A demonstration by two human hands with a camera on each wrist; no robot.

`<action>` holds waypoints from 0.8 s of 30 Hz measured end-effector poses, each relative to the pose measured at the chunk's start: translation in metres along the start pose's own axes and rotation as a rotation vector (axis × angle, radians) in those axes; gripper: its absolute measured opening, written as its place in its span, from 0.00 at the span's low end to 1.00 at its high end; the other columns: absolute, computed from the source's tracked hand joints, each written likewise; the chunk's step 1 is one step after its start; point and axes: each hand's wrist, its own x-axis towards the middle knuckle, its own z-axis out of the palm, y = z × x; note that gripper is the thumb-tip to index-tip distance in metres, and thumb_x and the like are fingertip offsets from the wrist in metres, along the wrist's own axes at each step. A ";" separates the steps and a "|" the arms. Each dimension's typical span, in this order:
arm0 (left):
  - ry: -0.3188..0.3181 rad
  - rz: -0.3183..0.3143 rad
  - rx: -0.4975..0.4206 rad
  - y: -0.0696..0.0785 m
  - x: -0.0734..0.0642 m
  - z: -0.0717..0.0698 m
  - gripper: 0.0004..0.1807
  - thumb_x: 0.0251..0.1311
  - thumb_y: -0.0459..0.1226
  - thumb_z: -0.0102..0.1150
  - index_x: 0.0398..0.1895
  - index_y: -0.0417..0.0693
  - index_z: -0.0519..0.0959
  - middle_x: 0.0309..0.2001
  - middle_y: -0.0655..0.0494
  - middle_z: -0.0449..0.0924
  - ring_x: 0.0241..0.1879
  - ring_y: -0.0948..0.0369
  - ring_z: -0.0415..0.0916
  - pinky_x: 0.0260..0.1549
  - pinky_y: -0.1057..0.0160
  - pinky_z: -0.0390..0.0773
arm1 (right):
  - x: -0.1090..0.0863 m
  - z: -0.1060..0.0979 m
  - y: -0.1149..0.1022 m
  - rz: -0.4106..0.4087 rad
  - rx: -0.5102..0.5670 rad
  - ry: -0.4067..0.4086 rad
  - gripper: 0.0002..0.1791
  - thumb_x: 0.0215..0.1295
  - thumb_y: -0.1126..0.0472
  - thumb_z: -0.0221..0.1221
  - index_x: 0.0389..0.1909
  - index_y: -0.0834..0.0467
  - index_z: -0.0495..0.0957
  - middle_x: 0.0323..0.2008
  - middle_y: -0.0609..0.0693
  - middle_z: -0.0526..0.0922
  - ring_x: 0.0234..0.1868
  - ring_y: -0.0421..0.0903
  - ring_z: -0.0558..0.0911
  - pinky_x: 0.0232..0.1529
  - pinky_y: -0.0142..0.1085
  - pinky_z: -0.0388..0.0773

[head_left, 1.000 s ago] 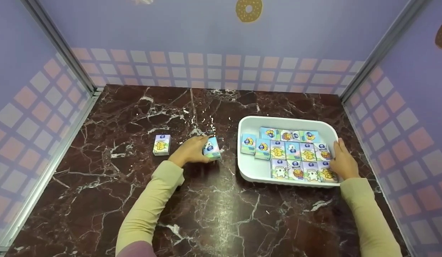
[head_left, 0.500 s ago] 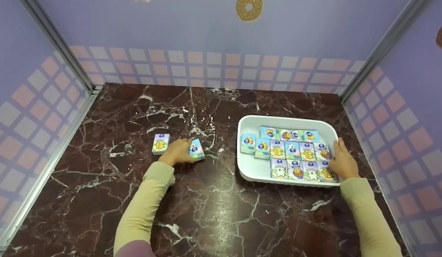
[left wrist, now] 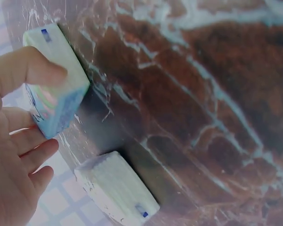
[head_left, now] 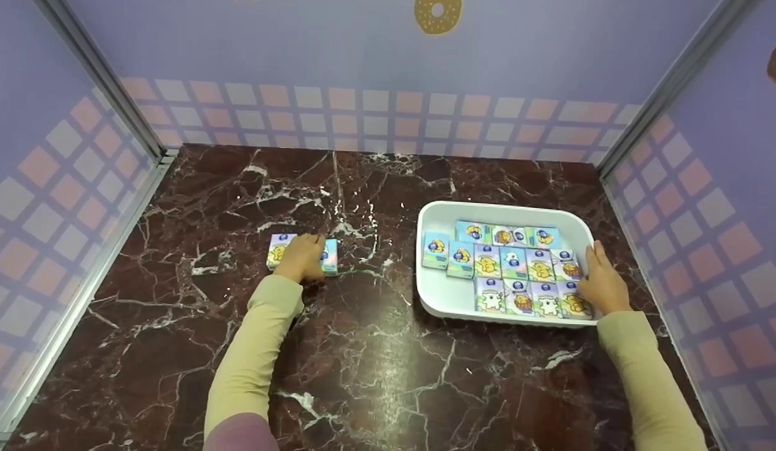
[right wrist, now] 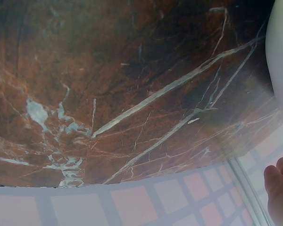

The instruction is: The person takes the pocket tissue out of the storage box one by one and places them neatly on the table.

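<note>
**A:** What do we record for the left hand (head_left: 303,258)?

**B:** We find it pinching a blue packet (head_left: 330,258), the thumb laid on one face and fingers at the far side; the lower fingertips stand free, lightly bent. The forearm reaches forward and leans inward.

**A:** Does the blue packet bear on the table (head_left: 388,363)?

**B:** We cannot tell. It is just beside a purple packet (head_left: 277,247), which lies on the table, partly covered by the hand in the head view. The left wrist view shows a gap between the two.

**A:** And the right hand (head_left: 604,285)?

**B:** We note it at the right end of the white tray (head_left: 444,297), fingers pointing forward, forearm angled inward. Whether it grips the rim, we cannot tell.

**A:** Further out?

**B:** We see similar packets (head_left: 514,263) in three uneven rows inside the tray. The table is dark red, white-veined; purple walls (head_left: 300,50) with a pink-and-white checked band enclose it.
</note>
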 end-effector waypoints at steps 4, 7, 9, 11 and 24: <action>-0.038 -0.038 -0.011 -0.006 0.000 0.001 0.44 0.43 0.46 0.60 0.63 0.34 0.57 0.61 0.40 0.62 0.62 0.44 0.55 0.61 0.47 0.56 | 0.000 0.002 0.001 -0.015 -0.008 0.016 0.38 0.49 0.69 0.45 0.64 0.71 0.46 0.67 0.65 0.42 0.60 0.70 0.55 0.53 0.61 0.58; -0.058 -0.062 -0.042 -0.010 0.000 0.000 0.46 0.43 0.49 0.62 0.64 0.37 0.56 0.62 0.41 0.60 0.65 0.44 0.50 0.63 0.46 0.51 | 0.000 0.002 0.001 -0.024 -0.022 0.035 0.37 0.49 0.69 0.45 0.64 0.71 0.47 0.66 0.66 0.44 0.59 0.70 0.57 0.50 0.61 0.60; -0.054 -0.072 -0.055 -0.012 0.001 0.000 0.45 0.43 0.48 0.62 0.64 0.38 0.57 0.63 0.42 0.59 0.65 0.44 0.48 0.63 0.45 0.50 | 0.000 0.002 0.000 -0.019 -0.026 0.038 0.38 0.49 0.69 0.45 0.64 0.71 0.47 0.66 0.66 0.45 0.58 0.70 0.58 0.50 0.61 0.61; -0.048 -0.077 -0.060 -0.014 0.001 0.000 0.43 0.44 0.46 0.61 0.64 0.39 0.57 0.63 0.42 0.59 0.65 0.44 0.47 0.63 0.44 0.50 | 0.000 0.001 0.000 -0.014 -0.027 0.040 0.38 0.48 0.69 0.45 0.64 0.71 0.47 0.66 0.66 0.45 0.58 0.70 0.58 0.50 0.61 0.61; -0.014 -0.123 -0.061 -0.023 0.002 0.004 0.42 0.47 0.45 0.58 0.64 0.37 0.55 0.63 0.41 0.58 0.64 0.44 0.50 0.62 0.45 0.52 | 0.000 0.002 0.000 -0.007 -0.023 0.047 0.38 0.48 0.68 0.45 0.64 0.71 0.49 0.66 0.66 0.45 0.58 0.70 0.58 0.51 0.61 0.61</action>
